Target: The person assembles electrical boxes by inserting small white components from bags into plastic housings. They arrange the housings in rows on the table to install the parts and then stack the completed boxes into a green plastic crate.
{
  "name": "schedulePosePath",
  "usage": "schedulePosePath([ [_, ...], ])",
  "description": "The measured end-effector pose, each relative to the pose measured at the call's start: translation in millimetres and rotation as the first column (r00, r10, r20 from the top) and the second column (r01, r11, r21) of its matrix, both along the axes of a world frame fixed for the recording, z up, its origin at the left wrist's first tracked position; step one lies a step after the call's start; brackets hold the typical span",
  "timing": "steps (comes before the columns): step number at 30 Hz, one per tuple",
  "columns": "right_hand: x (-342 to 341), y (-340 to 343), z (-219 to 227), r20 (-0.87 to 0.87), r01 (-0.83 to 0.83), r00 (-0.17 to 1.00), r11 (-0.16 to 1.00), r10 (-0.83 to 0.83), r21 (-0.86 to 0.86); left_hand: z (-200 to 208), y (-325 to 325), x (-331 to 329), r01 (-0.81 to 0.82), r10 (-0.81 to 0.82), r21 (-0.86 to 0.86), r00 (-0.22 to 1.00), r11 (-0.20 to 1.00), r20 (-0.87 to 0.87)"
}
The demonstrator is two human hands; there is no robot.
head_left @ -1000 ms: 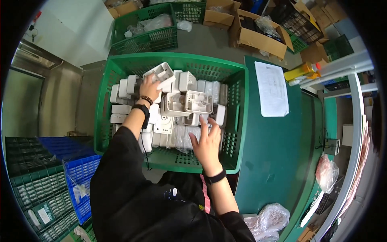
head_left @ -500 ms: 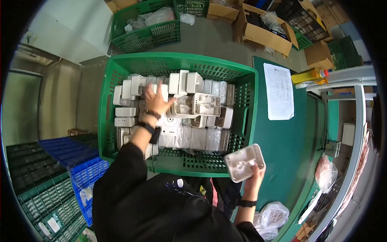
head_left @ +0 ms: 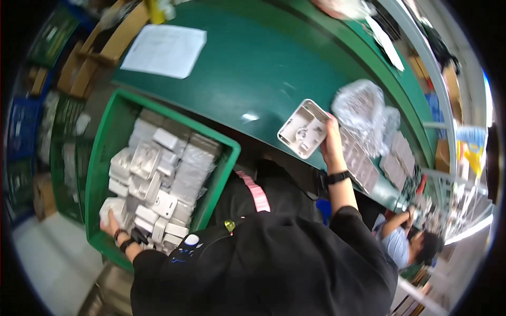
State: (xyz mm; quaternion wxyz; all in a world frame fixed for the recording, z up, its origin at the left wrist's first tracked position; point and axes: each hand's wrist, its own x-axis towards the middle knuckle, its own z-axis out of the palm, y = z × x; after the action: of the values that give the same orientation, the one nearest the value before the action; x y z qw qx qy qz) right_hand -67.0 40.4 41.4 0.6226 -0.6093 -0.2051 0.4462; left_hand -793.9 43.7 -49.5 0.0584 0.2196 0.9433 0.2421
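Note:
My right hand [head_left: 332, 141] grips an open white plastic housing [head_left: 297, 131] by its edge, above the front edge of the green table [head_left: 247, 68]. The hollow inside of the housing shows, with moulded posts and a round feature. My left hand [head_left: 109, 225] is closed round a white plastic housing [head_left: 113, 207] at the near left side of the green crate [head_left: 95, 158]; part of its fingers is hidden. Inside the crate, more white housings [head_left: 146, 159] lie loosely over rows of clear-wrapped pieces [head_left: 194, 171].
A printed sheet [head_left: 164, 50] lies on the table. To the right are a clear plastic bag of small parts [head_left: 361, 105] and grey moulded trays [head_left: 358, 163]. Cardboard boxes [head_left: 113, 39] stand at the far left. Another person [head_left: 403, 242] works at the right.
My view has swung right toward the table, so the crate now appears at the left. My right hand still holds its housing. My left hand has closed on one in the crate.

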Motion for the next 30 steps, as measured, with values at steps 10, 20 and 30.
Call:
schedulePosePath([
  [10,136.1,-31.7,-82.8,0.864,0.153,0.260,0.865,0.431,-0.478,134.2,63.1,323.7,0.890,-0.773,0.038,0.415,0.454,-0.480],
  [20,41.5,-12.8,-43.3,0.800,0.040,0.587,0.983,0.124,-0.181,41.9,91.1,618.3,0.728,-0.592,-0.146,-0.643,-0.670,-0.485],
  [30,45.4,-39.9,-65.5,0.975,-0.305,0.063,0.935,0.211,-0.183,45.1,117.1,600.9,0.707,-0.582,-0.163,-0.673,-0.688,-0.457],
])
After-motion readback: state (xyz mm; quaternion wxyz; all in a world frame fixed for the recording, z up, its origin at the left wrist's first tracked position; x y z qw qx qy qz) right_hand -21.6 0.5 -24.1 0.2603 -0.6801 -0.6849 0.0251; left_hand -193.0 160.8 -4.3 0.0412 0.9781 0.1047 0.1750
